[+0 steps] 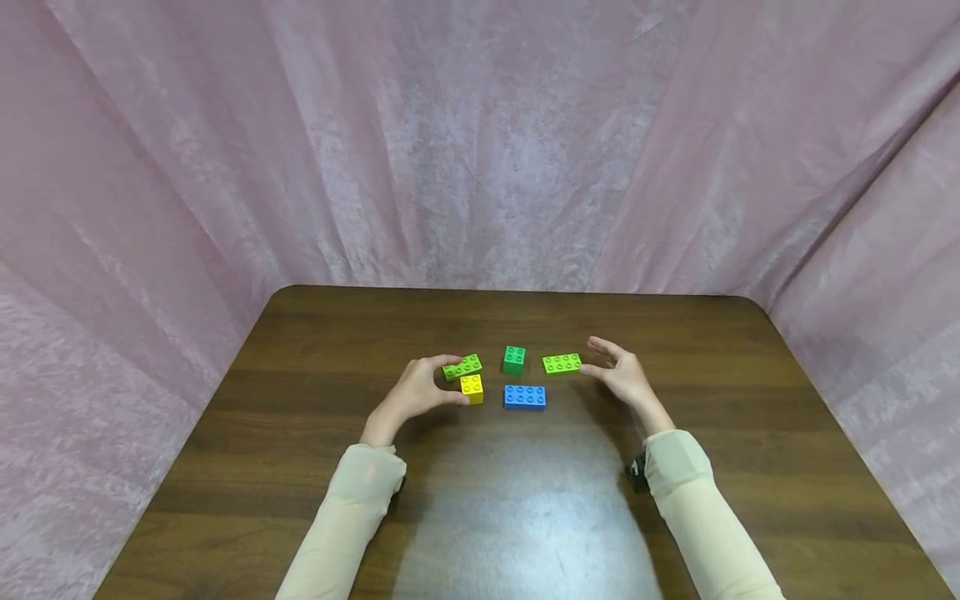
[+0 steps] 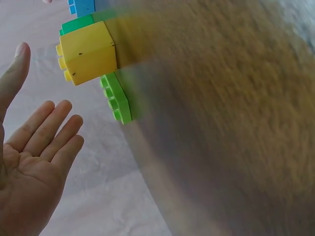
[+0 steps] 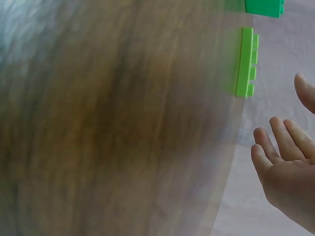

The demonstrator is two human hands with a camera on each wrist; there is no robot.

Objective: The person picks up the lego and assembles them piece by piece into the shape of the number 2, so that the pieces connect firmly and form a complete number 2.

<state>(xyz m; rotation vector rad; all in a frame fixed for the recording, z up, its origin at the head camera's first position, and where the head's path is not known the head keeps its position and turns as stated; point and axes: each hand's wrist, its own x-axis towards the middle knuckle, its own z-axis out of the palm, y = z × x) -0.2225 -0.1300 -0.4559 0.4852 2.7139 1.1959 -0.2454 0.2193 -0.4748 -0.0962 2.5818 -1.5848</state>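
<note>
My left hand (image 1: 420, 388) hovers at the left of the brick group, thumb and fingers spread apart. Its thumb tip overlaps a yellow toy brick (image 1: 472, 389) in the head view, and its fingertips overlap a lime flat brick (image 1: 462, 367) just behind. The left wrist view shows a gap between that hand (image 2: 39, 157) and the yellow brick (image 2: 91, 51). On the other side, my right hand (image 1: 624, 377) has its fingers extended, thumb close to the right end of a second lime flat brick (image 1: 562, 363). Nothing lies in its palm (image 3: 290, 177).
Between the two lime bricks stands a green square brick (image 1: 513, 360). In front of it lies a blue brick (image 1: 525, 397) with two rows of studs. All rest on a brown wooden table (image 1: 300, 467), with a pink curtain (image 1: 480, 167) hanging behind its far edge.
</note>
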